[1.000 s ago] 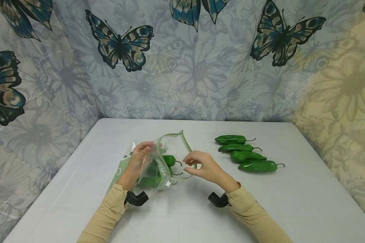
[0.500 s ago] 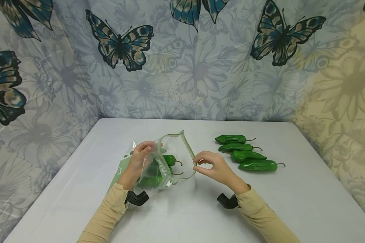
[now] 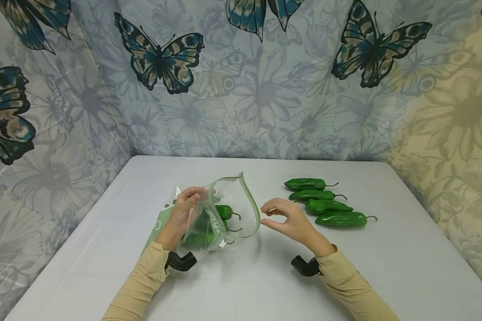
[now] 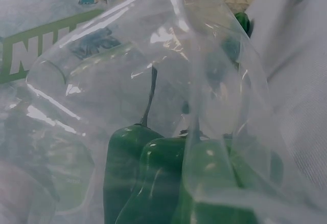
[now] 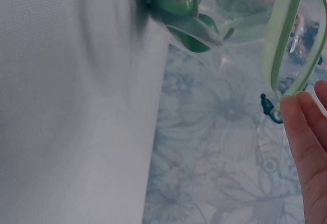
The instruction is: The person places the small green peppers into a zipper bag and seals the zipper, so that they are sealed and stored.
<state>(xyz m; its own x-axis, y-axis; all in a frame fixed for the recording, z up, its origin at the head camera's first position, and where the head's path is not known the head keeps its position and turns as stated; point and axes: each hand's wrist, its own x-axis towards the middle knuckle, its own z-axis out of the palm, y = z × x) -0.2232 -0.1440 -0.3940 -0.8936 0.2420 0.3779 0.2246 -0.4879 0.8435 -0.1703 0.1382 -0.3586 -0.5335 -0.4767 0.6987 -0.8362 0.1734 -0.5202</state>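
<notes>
My left hand (image 3: 184, 209) grips a clear zip bag (image 3: 249, 200) with a pale green rim, its mouth standing wide toward the right. Inside lie several green peppers (image 3: 224, 211), stems toward the mouth; the left wrist view shows peppers (image 4: 153, 173) through the plastic. My right hand (image 3: 291, 220) is beside the bag's right rim, thumb and fingers apart with nothing between them. In the right wrist view its fingers (image 5: 306, 142) come close to the end of the green rim (image 5: 283, 35); whether they touch it I cannot tell.
Several loose green peppers (image 3: 321, 206) lie in a row on the white table (image 3: 385, 267), right of the bag. A green printed part of the packaging (image 3: 160, 223) shows beside the left forearm. Butterfly-patterned cloth (image 3: 265, 111) hangs behind the table.
My right hand, first at the bag's rim with fingertips near its edge, has moved right and parted from it. The left hand and the bag stay nearly in place.
</notes>
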